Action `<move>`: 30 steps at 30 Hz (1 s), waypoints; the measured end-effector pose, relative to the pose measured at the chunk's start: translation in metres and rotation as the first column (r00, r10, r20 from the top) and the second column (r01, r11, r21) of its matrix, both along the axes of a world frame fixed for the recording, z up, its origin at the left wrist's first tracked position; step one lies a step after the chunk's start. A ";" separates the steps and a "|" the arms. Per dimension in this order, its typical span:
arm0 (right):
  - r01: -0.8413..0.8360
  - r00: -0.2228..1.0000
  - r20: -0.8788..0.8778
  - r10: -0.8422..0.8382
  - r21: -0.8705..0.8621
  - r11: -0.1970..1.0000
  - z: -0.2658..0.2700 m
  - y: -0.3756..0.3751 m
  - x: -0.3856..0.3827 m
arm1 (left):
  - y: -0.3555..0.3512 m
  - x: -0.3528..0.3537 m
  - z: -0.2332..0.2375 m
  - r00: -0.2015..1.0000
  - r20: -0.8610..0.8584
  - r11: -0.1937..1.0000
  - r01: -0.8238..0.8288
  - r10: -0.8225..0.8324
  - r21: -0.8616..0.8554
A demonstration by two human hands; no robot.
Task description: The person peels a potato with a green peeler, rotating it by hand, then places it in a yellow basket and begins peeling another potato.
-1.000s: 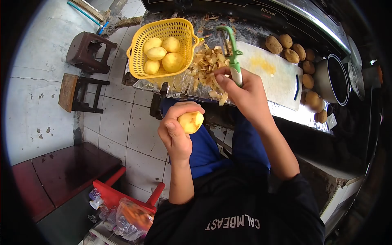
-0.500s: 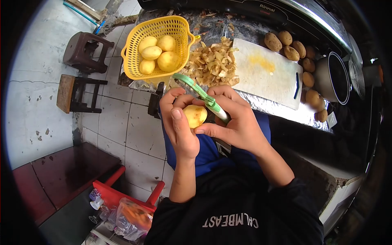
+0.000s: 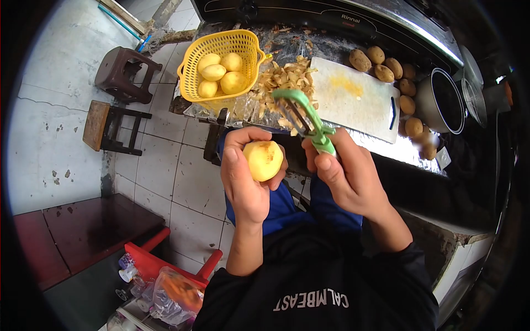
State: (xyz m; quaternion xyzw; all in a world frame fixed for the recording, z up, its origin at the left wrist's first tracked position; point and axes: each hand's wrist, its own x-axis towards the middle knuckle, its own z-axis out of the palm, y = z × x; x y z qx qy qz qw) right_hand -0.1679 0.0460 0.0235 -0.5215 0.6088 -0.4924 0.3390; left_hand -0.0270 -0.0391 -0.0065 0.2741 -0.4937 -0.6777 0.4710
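My left hand (image 3: 245,175) is closed around a pale yellow, peeled potato (image 3: 263,161) with a brown patch of skin on its upper face. In my right hand (image 3: 348,174) is a green vegetable peeler (image 3: 309,121), its blade end pointing up and left, apart from the potato. Beyond my hands lies a heap of brown potato peelings (image 3: 284,80). A yellow plastic basket (image 3: 190,58) with several peeled potatoes (image 3: 214,72) stands left of the heap.
A white cutting board (image 3: 359,113) with a yellow stain lies on the foil-covered counter. Several unpeeled potatoes (image 3: 393,67) line its far and right sides, near a metal pot (image 3: 433,105). A black stove (image 3: 309,15) stands behind. Stools (image 3: 118,74) are on the tiled floor at left.
My right hand has moved right with the peeler, away from the potato. The left hand has turned the potato so its brown patch faces up.
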 end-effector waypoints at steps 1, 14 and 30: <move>-0.007 1.000 -0.003 0.007 -0.006 1.000 0.005 0.004 -0.002 | 0.000 0.004 0.004 1.000 -0.003 1.000 -0.007 0.007 -0.006; -0.214 0.849 -0.513 0.125 -0.117 0.970 0.018 0.022 0.017 | 0.018 0.012 0.017 0.962 0.150 0.974 -0.221 0.227 -0.055; -0.204 0.897 -0.416 0.146 -0.098 0.974 0.026 0.019 0.018 | 0.019 0.017 0.012 0.958 0.073 0.940 -0.254 0.277 -0.228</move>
